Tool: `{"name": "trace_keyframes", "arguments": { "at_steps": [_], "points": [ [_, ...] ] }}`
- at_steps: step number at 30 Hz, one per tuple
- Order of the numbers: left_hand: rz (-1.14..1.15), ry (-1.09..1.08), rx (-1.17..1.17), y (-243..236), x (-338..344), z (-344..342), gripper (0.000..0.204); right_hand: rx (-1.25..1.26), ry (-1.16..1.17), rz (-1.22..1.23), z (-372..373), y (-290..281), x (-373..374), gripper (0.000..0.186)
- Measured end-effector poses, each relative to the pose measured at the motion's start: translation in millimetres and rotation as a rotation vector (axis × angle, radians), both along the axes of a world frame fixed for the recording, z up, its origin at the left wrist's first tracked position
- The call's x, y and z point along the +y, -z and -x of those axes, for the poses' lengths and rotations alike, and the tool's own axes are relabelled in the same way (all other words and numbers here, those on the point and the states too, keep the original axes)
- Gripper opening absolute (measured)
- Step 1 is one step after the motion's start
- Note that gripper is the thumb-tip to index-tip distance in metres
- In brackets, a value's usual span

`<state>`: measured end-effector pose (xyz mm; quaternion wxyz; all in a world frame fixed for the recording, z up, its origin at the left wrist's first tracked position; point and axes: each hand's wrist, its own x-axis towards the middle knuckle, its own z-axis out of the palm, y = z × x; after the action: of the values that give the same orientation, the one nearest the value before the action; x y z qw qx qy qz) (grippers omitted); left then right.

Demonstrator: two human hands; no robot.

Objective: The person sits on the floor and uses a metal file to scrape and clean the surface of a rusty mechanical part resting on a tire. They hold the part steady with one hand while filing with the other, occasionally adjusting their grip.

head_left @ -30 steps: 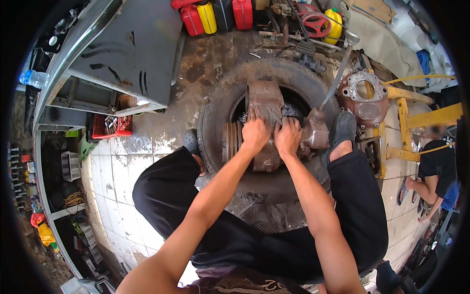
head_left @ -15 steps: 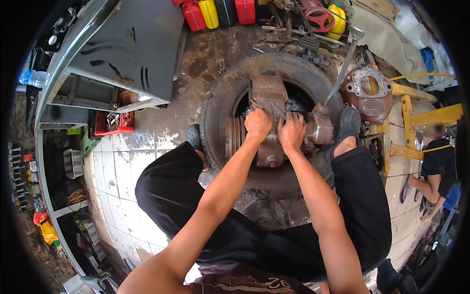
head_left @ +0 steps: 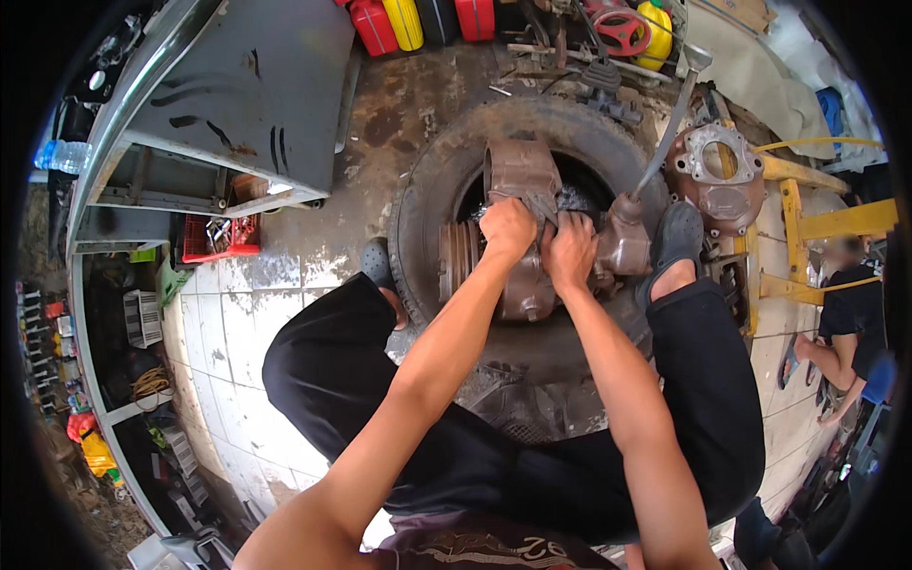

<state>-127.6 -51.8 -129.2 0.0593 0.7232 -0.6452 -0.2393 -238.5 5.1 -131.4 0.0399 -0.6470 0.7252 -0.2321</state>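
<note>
A brown metal gearbox housing (head_left: 522, 171) rests across a large tyre (head_left: 427, 180) between my feet. A dirty grey-brown rag (head_left: 541, 204) is bunched on top of the housing. My left hand (head_left: 510, 230) is closed on the rag's left side, knuckles up. Close by on the right, my right hand (head_left: 570, 252) has its fingers curled round the rag's other end against the metal. My palms hide much of the cloth. A long gear lever (head_left: 660, 142) rises from the right part of the housing.
A brown bell housing (head_left: 717, 180) stands by a yellow metal frame (head_left: 841, 223) at right. Another person (head_left: 848, 313) sits beyond it. Left is a grey metal bench (head_left: 247, 95) with a red crate (head_left: 223, 237) beneath. Coloured jerrycans (head_left: 404, 24) line the back.
My left hand has shifted slightly right and up along the housing, closer to my right hand. My right hand stays nearly in place, its fingers curled a little more.
</note>
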Motion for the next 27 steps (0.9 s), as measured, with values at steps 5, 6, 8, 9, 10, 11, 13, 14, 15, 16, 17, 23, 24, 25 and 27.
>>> {"name": "trace_keyframes", "arguments": {
  "at_steps": [5, 6, 8, 9, 10, 11, 13, 14, 15, 16, 17, 23, 24, 25, 27],
  "points": [
    [0.154, 0.0, -0.108, -2, 39, 15, 0.042, 0.032, 0.041, -0.07, 5, 1, 4, 0.022],
    [0.19, -0.024, -0.119, -1, 34, 16, 0.048, 0.021, 0.037, -0.077, 4, 0, -3, 0.022],
    [-0.022, 0.027, 0.004, 6, 6, -5, 0.065, -0.001, 0.013, -0.116, -3, -6, -2, 0.022],
    [-0.041, 0.019, 0.004, 4, 9, -4, 0.069, 0.002, 0.011, -0.101, -2, -6, -3, 0.022],
    [-0.061, 0.025, 0.01, -3, 12, 2, 0.074, 0.006, 0.022, -0.09, 1, -2, 1, 0.022],
    [0.035, 0.014, -0.005, -17, 30, 14, 0.071, 0.01, 0.039, -0.068, 8, 2, -3, 0.022],
    [0.423, 0.023, -0.095, -23, 61, 15, 0.07, 0.033, 0.06, -0.048, 8, 3, 2, 0.022],
    [0.282, 0.017, -0.037, -19, 57, 12, 0.071, 0.041, 0.068, -0.045, 6, 3, 4, 0.021],
    [0.142, 0.013, 0.022, -15, 44, 9, 0.073, 0.028, 0.042, -0.05, 7, 3, -4, 0.021],
    [-0.008, 0.007, 0.086, -23, 31, 7, 0.075, 0.031, 0.044, -0.061, 6, 2, -4, 0.021],
    [0.057, -0.016, 0.085, 2, 28, -5, 0.082, 0.025, 0.022, -0.059, -4, -3, -7, 0.021],
    [0.265, 0.086, -0.004, 3, 52, 10, 0.092, 0.051, 0.059, -0.083, 3, 2, -1, 0.021],
    [0.195, 0.107, -0.001, 0, 49, 5, 0.092, 0.042, 0.055, -0.1, 2, 0, -2, 0.021],
    [0.17, 0.048, 0.046, 1, 33, 1, 0.09, 0.039, 0.04, -0.111, 3, -2, -3, 0.021],
    [0.174, 0.006, 0.029, 3, 48, 3, 0.089, 0.042, 0.03, -0.085, -1, 2, 5, 0.021]
  ]
}}
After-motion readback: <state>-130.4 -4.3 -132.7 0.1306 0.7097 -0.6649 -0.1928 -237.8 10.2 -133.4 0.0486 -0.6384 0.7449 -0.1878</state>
